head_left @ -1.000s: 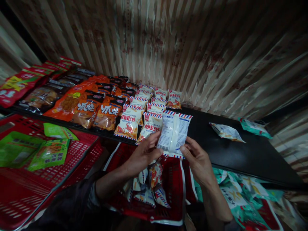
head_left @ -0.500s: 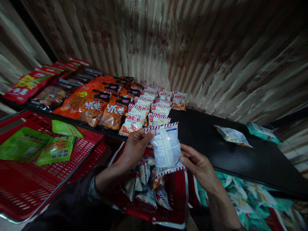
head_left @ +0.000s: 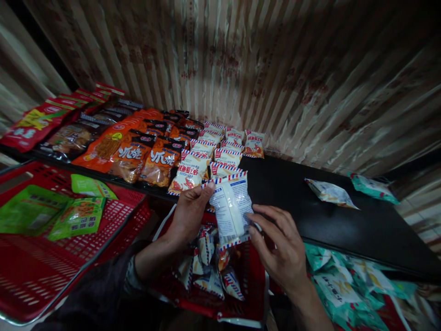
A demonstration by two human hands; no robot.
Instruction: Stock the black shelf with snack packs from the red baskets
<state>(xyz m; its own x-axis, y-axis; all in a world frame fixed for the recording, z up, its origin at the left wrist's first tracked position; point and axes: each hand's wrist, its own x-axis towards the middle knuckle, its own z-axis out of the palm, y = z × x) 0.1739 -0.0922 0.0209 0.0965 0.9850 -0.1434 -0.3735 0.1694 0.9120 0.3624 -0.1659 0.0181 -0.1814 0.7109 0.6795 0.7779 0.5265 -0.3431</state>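
Observation:
My left hand (head_left: 189, 209) pinches the upper left corner of a small snack bag (head_left: 231, 211), thumb in front. The bag's printed back faces me, with red, white and blue striped ends. At its right edge is my right hand (head_left: 282, 243), fingers spread and fingertips at the edge, not closed round it. Below the bag, a red basket (head_left: 241, 317) holds several striped snack bags (head_left: 208, 280). Just behind it, matching snack bags (head_left: 189, 170) lie front side up in rows on the black shelf (head_left: 275, 184).
Left along the shelf lie orange snack packs (head_left: 129, 156), dark packs (head_left: 74, 133) and red packs (head_left: 37, 122). Green pouches (head_left: 79, 216) lie in another red basket (head_left: 20, 276). A lone striped bag (head_left: 330, 193) and a teal bag (head_left: 374, 188) rest at right; teal bags (head_left: 344, 285) are heaped below.
My right hand has loosened from the bag's right edge, its fingers now more spread. The bag has shifted slightly left and up in my left hand.

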